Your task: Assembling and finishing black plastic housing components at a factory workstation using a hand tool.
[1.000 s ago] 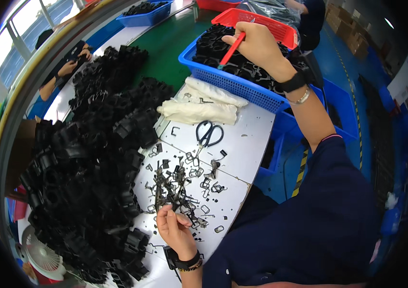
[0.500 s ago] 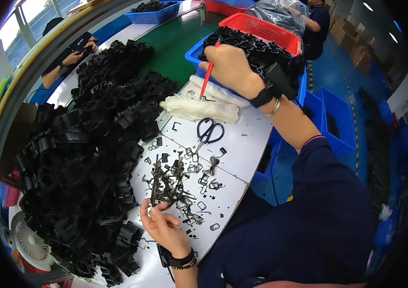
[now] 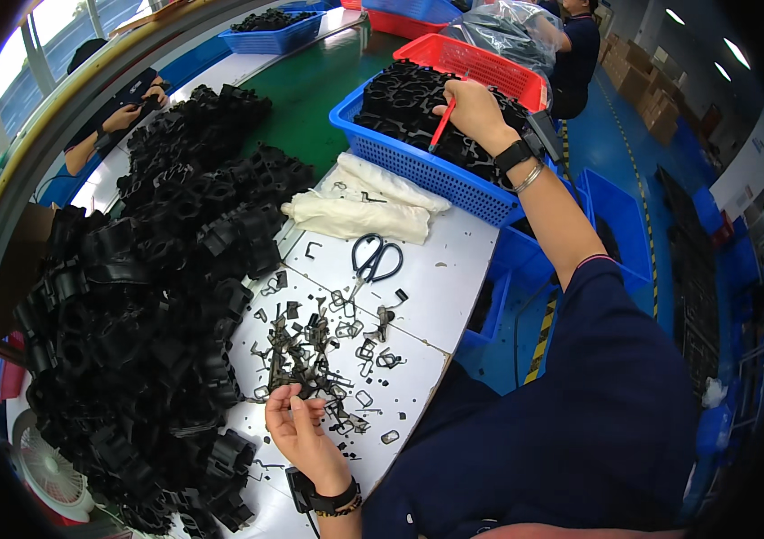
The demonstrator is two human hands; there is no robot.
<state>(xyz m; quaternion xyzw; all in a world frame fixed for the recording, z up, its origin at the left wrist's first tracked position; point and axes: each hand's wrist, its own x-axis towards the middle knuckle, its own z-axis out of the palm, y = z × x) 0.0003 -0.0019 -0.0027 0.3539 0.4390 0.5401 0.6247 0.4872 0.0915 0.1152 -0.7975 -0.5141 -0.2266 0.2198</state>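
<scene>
My right hand (image 3: 478,110) grips a slim red pen-like tool (image 3: 443,126), its lower end slanting down over the blue basket (image 3: 427,171) of black plastic parts (image 3: 395,99). My left hand (image 3: 303,438) hovers palm up by the small black scraps (image 3: 297,346) on the white table, fingers loosely bent and apart, with nothing visible in it. Beyond the scraps lie dark-handled scissors (image 3: 377,260). A rolled cream cloth (image 3: 368,221) rests between the scissors and the basket, with a few thin black bits on it.
A large heap of black plastic parts (image 3: 139,296) covers the table's left side. Behind the basket stands a red basket (image 3: 490,61); blue bins (image 3: 616,216) are on the floor at right. A fan (image 3: 54,463) is at lower left. Another person (image 3: 117,99) works across the table.
My right hand with the red tool has moved from above the cloth to over the blue basket. My left hand's fingers have curled a little. The whole view has shifted slightly.
</scene>
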